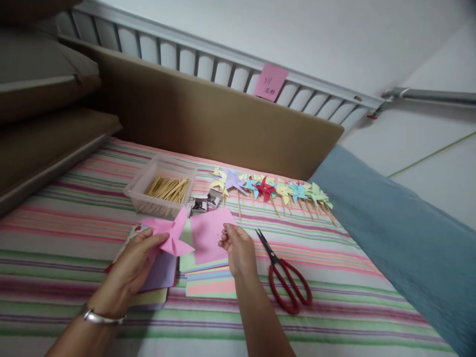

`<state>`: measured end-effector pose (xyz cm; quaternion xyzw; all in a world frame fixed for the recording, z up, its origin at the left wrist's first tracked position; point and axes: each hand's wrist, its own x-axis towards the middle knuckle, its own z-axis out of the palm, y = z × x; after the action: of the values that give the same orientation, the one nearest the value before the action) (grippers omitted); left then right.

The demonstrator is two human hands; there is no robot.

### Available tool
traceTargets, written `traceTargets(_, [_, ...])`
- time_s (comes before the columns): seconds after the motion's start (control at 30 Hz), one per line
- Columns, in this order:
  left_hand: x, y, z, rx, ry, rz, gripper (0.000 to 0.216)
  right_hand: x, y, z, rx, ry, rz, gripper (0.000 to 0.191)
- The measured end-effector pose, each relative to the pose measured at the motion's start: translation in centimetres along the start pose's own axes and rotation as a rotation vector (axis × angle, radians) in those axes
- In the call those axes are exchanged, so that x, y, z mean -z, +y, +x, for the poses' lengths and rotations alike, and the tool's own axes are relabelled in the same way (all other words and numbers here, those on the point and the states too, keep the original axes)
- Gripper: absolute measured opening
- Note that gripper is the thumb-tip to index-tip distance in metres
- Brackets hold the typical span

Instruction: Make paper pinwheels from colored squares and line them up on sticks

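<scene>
My left hand (pixel 130 267) is closed on a folded pink paper pinwheel (pixel 171 234), held just above a stack of coloured paper sheets (pixel 208 282). My right hand (pixel 238 248) hovers over a pink sheet (pixel 208 233), its fingertips pinched together on something too small to make out. Red-handled scissors (pixel 284 277) lie on the striped cloth just right of that hand. Two small open boxes (pixel 206 202) with dark bits stand behind the sheets.
A clear plastic tub (pixel 161 191) of wooden sticks sits at the back left. A row of finished pinwheels on sticks (pixel 271 191) lies along a brown board (pixel 223 124). A blue cloth (pixel 390 238) covers the right side. A pink note (pixel 270 82) hangs on the rail.
</scene>
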<state>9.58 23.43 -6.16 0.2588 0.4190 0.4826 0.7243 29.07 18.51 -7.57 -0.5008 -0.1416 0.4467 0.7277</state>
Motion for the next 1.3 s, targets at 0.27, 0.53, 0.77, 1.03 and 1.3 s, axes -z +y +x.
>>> traceTargets(0.27, [-0.7,-1.0,-0.6,0.041,-0.025,0.055,0.020,-1.2,0.6,-1.2,0.078,-0.092,-0.116,0.019])
traceTargets(0.53, [-0.8,-2.4,-0.2,-0.034,-0.039,0.256,0.012,-1.8,0.8,-1.7,0.028,-0.173,-0.271,0.011])
traceTargets(0.77, [-1.2,-2.5,-0.3,-0.055,-0.042,0.298,0.015,-2.3,0.2,-3.1,0.128,-0.349,-0.424,0.018])
traceTargets(1.03, [-1.2,-2.2,-0.5,-0.165,-0.024,0.412,0.017,-2.1,0.8,-3.8,0.293,-0.410,-0.702,0.012])
traceTargets(1.3, [-1.0,-2.4,-0.1,-0.149,0.013,0.392,0.014,-1.7,1.0,-2.9,0.291,-0.257,-0.749,0.009])
